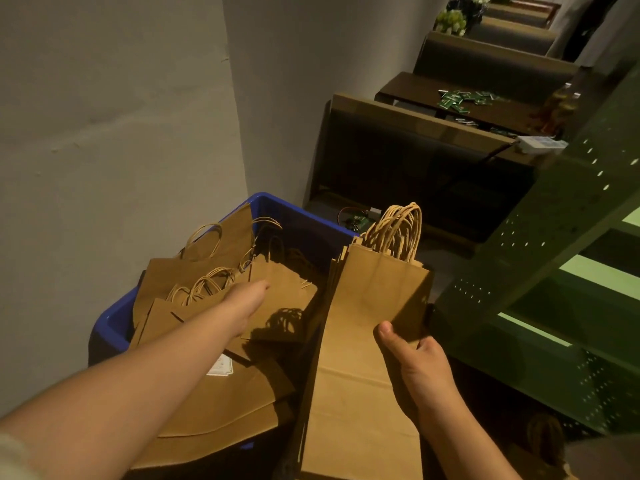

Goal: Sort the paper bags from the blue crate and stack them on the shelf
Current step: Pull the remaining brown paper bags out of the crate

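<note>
A blue crate (298, 223) against the wall holds several flat brown paper bags (214, 410) with twisted handles. My left hand (247, 303) reaches into the crate and lies on a small bag (287, 292); its fingers are hidden behind the bag's edge. My right hand (415, 362) grips a stack of tall brown bags (356, 382) by its right edge, thumb on top, handles pointing away. The stack hangs over the crate's right side. The green metal shelf (540, 237) stands to the right.
A grey wall (121, 133) runs along the left. Dark booth seats (415, 157) and a table (433, 91) with green packets lie beyond the crate. A small circuit board with wires (358, 220) sits on the floor behind the crate.
</note>
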The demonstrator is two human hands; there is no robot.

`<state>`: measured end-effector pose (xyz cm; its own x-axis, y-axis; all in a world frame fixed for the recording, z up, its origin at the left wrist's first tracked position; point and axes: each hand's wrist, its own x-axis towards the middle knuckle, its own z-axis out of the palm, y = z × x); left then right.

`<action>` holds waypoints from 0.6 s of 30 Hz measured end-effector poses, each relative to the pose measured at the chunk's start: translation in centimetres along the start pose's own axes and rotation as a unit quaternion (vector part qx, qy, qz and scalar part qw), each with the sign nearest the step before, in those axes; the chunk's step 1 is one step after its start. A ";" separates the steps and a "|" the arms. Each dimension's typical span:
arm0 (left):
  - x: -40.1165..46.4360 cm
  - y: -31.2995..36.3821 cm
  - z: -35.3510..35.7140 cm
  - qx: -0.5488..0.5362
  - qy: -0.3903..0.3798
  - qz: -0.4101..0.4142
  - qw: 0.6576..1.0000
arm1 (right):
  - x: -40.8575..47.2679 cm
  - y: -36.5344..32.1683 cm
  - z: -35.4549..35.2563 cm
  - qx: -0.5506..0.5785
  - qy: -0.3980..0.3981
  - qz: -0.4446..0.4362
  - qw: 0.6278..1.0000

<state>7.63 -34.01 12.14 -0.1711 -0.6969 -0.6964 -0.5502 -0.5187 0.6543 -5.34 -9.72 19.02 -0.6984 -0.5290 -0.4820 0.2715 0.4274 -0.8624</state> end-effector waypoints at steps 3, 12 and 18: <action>1.5 -0.9 1.0 0.027 0.002 -0.031 0.999 | 0.5 0.0 -0.1 0.002 0.008 0.005 1.000; 4.4 0.0 2.6 -0.033 -0.034 -0.078 0.996 | 1.8 1.1 -0.7 0.029 0.045 0.046 0.997; 5.8 -0.5 2.2 -0.046 -0.047 -0.087 0.994 | 2.0 1.3 -0.8 0.045 0.048 0.059 0.996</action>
<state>5.10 -36.70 7.17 -0.1571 -0.5460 -0.8229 -0.5014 -0.6738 0.5428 -6.91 -9.67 17.07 -0.7168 -0.4054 -0.5674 0.4102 0.4129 -0.8132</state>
